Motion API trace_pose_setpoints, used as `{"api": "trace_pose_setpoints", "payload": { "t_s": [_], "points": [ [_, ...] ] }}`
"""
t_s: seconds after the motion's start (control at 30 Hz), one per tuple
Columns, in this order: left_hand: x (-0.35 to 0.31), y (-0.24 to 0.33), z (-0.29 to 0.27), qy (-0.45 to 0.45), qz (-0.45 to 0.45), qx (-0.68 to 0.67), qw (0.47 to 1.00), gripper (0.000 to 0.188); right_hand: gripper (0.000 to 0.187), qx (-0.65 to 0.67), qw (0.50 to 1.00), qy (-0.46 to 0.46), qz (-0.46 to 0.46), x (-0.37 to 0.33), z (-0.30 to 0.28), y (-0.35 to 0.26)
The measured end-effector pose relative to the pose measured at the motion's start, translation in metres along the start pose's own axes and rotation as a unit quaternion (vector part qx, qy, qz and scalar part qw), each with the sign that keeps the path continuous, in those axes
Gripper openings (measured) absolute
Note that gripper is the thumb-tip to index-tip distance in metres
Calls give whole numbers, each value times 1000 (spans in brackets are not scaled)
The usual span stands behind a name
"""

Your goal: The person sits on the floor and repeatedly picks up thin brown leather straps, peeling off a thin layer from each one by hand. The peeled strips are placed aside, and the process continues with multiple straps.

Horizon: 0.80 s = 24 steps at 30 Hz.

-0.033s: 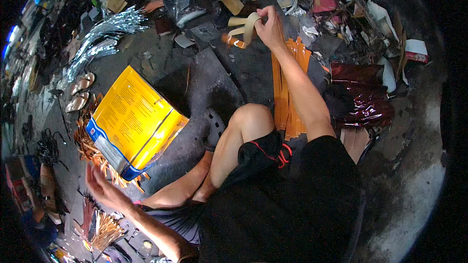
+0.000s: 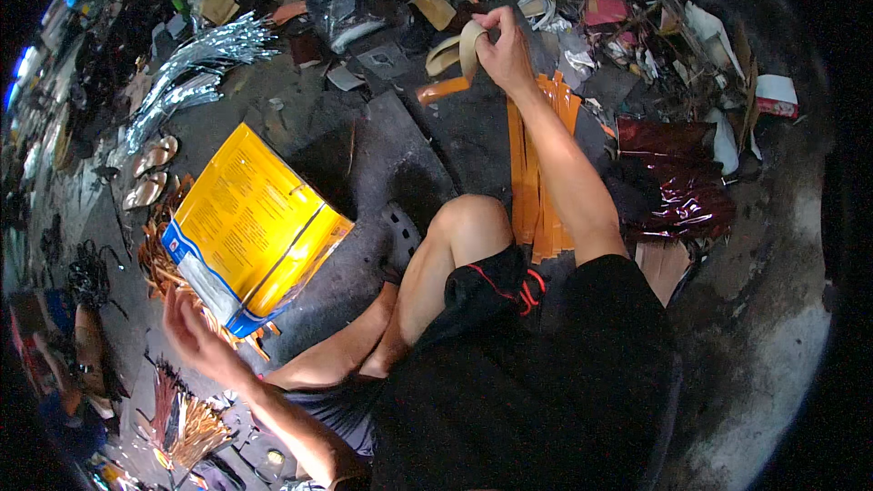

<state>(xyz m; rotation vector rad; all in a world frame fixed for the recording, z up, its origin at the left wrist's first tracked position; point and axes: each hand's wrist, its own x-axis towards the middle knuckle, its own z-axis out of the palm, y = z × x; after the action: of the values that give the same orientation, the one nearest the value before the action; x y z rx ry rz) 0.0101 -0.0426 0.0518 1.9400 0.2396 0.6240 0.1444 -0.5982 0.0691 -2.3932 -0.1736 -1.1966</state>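
Observation:
At the top centre my right hand point(image 2: 506, 56) is closed on a long flexible strip point(image 2: 469, 47), pale tan on one face and orange on the other. The strip curls round in a loop, and its orange end hangs free to the left. My left hand point(image 2: 195, 338) is raised beside the lower corner of a yellow and blue tin point(image 2: 264, 218), fingers stretched up and apart, apparently with nothing in them. Thin copper-coloured strips point(image 2: 156, 259) lie heaped behind the tin. Under my right forearm lie flat orange strips point(image 2: 525, 168).
The tin rests on a dark board point(image 2: 400, 141) before my crossed legs. Silver strips point(image 2: 195, 68) and a pair of sandals point(image 2: 150, 173) lie to the left. Shiny dark red sheeting point(image 2: 673, 177) is at the right. Scraps line the far side. Bundled strips point(image 2: 195, 432) sit at lower left.
The strip's loose orange end has swung and straightened out to the left. My left hand has shifted slightly right, and my right hand has moved very little.

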Motion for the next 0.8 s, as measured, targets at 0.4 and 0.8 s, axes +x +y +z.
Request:
{"api": "trace_pose_setpoints", "payload": {
  "t_s": [0.4, 0.8],
  "points": [
    [-6, 113, 196, -382, 22, -204, 901, 26, 29, 120, 971, -153, -143, -21, 18, -156],
    [0, 136, 126, -526, -26, -110, 843, 21, 33, 426, 821, -380, -21, -45, 33, -176]
  ]
}}
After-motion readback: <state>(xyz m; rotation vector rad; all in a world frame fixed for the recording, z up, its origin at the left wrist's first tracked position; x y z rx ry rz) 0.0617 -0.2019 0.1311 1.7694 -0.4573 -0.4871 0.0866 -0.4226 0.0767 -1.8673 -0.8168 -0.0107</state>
